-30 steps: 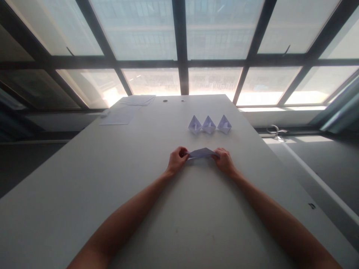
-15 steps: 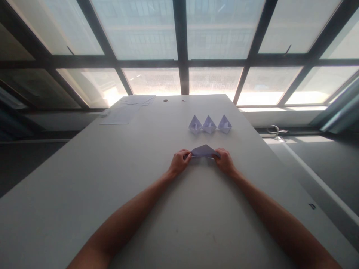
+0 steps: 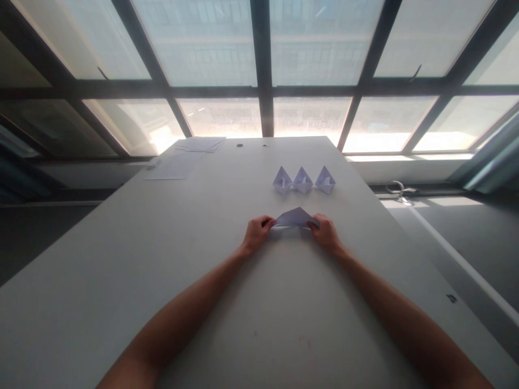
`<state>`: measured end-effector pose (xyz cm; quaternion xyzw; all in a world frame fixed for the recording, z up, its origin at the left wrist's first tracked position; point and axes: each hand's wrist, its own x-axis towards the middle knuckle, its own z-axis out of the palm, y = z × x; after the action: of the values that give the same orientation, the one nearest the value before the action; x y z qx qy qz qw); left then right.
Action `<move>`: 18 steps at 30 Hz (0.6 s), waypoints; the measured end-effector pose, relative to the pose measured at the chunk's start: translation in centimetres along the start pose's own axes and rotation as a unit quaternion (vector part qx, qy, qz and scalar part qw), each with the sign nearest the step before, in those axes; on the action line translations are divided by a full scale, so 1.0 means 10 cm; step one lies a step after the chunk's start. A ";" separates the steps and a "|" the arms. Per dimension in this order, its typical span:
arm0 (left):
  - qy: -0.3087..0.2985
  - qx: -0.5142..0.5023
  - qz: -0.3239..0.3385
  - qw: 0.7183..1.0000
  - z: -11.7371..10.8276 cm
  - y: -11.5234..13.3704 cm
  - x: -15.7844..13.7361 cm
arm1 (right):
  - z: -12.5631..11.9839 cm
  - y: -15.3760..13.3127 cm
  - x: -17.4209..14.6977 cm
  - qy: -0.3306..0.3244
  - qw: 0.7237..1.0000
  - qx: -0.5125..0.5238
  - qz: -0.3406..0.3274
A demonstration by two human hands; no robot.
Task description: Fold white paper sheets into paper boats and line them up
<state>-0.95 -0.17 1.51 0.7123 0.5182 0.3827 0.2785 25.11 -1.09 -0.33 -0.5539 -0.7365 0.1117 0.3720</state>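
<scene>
A folded sheet of white paper [image 3: 295, 217], peaked at the top like a low triangle, is stretched between my two hands just over the table. My left hand [image 3: 257, 231] pinches its left corner with thumb and fingers. At the opposite corner my right hand [image 3: 323, 229] is closed on the paper in the same way. Beyond it stand three folded paper boats, the left one [image 3: 283, 181], the middle one [image 3: 302, 181] and the right one [image 3: 325, 180], side by side in a row.
Loose paper sheets [image 3: 172, 165] and several overlapping folded papers [image 3: 200, 143] lie at the table's far left. The white table [image 3: 141, 243] reaches toward framed windows [image 3: 214, 43]. A round hole [image 3: 239, 145] shows near its far edge. A curtain [image 3: 492, 156] hangs at right.
The paper has tilted slightly, its peak shifting a little up and right. My left hand has moved slightly left, while the right hand has stayed nearly still. The boats have not moved.
</scene>
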 end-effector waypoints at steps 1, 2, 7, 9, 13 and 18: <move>0.000 -0.016 -0.004 1.000 0.00 -0.01 0.00 | 0.00 0.00 0.00 -0.001 1.000 0.001 -0.001; 0.001 -0.034 -0.009 0.999 -0.01 -0.01 0.00 | 0.00 0.00 0.00 -0.002 1.000 0.002 -0.003; -0.013 -0.077 -0.017 0.997 0.00 0.00 -0.01 | 0.00 -0.01 0.00 -0.002 1.000 0.012 -0.016; -0.017 -0.065 -0.017 0.998 0.00 0.01 -0.01 | 0.00 -0.01 0.00 -0.007 1.000 0.013 -0.017; -0.013 -0.011 0.000 1.000 0.00 -0.01 -0.01 | 0.00 -0.02 0.00 -0.008 1.000 0.013 -0.020; -0.028 0.028 0.083 0.996 0.00 -0.02 -0.02 | 0.00 -0.01 0.00 -0.003 1.000 0.016 -0.015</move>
<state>-1.13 -0.29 1.27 0.7707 0.4602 0.3697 0.2401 25.02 -1.15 -0.27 -0.5365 -0.7439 0.1195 0.3801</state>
